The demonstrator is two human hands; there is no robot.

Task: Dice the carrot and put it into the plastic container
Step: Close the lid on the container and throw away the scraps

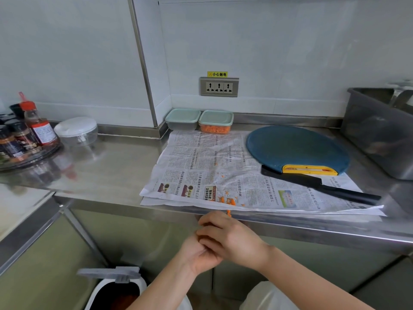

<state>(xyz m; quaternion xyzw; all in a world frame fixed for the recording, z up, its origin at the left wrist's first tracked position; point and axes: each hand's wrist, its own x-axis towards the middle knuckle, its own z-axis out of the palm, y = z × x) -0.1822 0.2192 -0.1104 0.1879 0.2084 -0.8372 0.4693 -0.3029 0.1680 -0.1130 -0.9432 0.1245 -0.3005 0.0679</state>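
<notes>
Steel counter (pixel 111 171) bears newspaper (pixel 201 157) and carrot scraps (pixel 230 200); hands (pixel 223 243) touch below.

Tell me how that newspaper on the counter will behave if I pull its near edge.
The newspaper looks thin and creased, so probably floppy and easy to tear. The cutting board and knife weigh down its right side, so a pull would likely bunch or rip it. Loose carrot bits would probably scatter.

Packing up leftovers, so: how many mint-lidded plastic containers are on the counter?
2. The empty-looking container stands at the back, and the carrot-filled container is beside it on its right. None appears hidden.
</notes>
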